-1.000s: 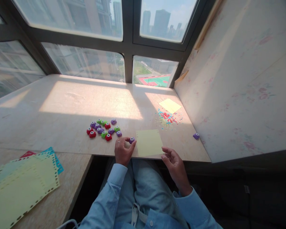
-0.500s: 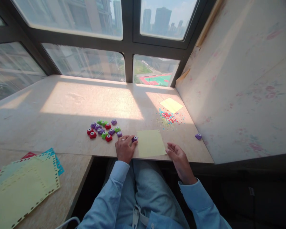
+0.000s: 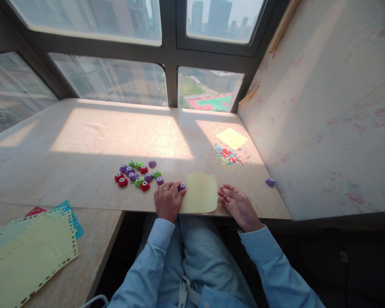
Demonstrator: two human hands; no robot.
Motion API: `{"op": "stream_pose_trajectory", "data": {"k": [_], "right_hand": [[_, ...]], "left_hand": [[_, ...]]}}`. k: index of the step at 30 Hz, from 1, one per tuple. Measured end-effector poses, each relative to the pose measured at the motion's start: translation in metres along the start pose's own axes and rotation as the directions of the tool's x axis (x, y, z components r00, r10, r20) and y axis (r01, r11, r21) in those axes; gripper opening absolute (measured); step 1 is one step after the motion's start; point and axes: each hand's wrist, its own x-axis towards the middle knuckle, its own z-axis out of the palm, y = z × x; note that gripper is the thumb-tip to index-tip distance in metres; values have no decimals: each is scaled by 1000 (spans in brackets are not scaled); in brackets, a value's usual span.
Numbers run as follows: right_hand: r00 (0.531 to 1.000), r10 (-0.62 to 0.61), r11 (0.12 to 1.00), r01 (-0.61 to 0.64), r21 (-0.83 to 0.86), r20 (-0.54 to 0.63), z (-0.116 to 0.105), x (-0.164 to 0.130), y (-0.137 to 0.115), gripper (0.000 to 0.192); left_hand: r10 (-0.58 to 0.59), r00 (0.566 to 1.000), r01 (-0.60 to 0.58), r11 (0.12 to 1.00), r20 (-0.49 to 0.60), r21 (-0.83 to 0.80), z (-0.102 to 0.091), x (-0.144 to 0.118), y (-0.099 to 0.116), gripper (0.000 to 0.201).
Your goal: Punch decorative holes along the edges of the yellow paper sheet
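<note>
Pale yellow paper (image 3: 200,193) lies at the table's front edge, bowed slightly, with small holes near its upper right corner. Against its left edge sits a purple craft hole punch (image 3: 181,187), gripped between the thumb and fingers of my left hand (image 3: 169,201). My right hand (image 3: 239,205) is beside the paper's right edge, palm partly turned up, fingers stretched out and holding nothing; whether the fingertips touch the sheet I cannot tell. Left of my left hand is a cluster of red, green and purple punches (image 3: 134,176).
Red, blue and yellow paper bits (image 3: 227,156) are scattered at the right, below another yellow sheet (image 3: 232,138). A lone purple punch (image 3: 270,182) sits by the wall (image 3: 333,128). Punched coloured sheets (image 3: 32,256) overlap at lower left. Windows (image 3: 109,81) border the table's back.
The paper has turned and now bows, with holes showing at its upper right corner. My right hand has moved up, its fingers opened out. The left hand keeps hold of the purple punch.
</note>
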Motion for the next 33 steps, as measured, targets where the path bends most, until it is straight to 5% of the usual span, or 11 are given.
{"op": "stream_pose_trajectory", "data": {"k": [7, 14, 18, 33], "right_hand": [[982, 114, 986, -93, -141, 148, 17, 15, -15, 31], [973, -74, 851, 176, -496, 219, 10, 37, -18, 24], [959, -149, 810, 258, -526, 241, 2, 48, -10, 23], [965, -106, 812, 223, -539, 240, 8, 54, -12, 30]], "left_hand": [[6, 1000, -6, 1000, -12, 18, 0, -1, 1, 27], [20, 1000, -20, 999, -9, 26, 0, -1, -2, 27], [19, 1000, -19, 1000, -11, 22, 2, 0, -5, 28], [12, 998, -13, 1000, -62, -13, 6, 1, -6, 28]]}}
